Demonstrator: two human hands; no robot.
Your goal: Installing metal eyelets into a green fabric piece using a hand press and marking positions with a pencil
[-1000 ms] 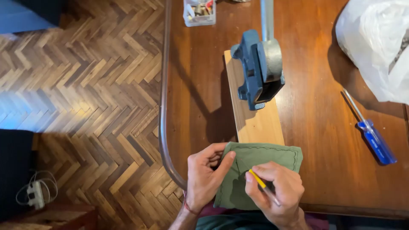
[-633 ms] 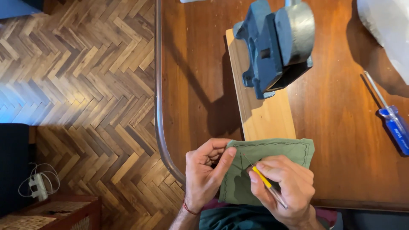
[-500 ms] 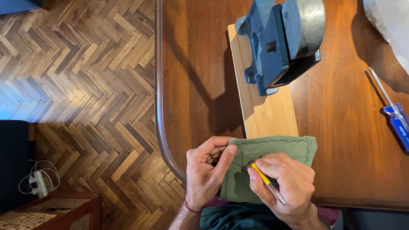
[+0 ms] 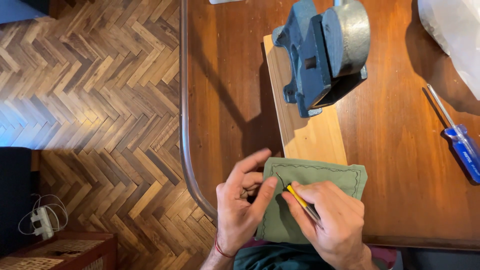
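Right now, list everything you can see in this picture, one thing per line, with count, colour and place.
cloth: one, green with a dark wavy border, near table edge, under both hands
small tool: one, yellow handle with thin metal tip, in right hand, tip on cloth
board: one, pale wood, on table beyond the cloth
vise: one, blue-grey metal, on the board
screwdriver: one, blue handle, table right
plastic bag: one, white, top right corner
table: one, dark brown wood
charger with cable: one, white, on floor at left
left hand: touching cloth's left edge
right hand: gripping the small tool
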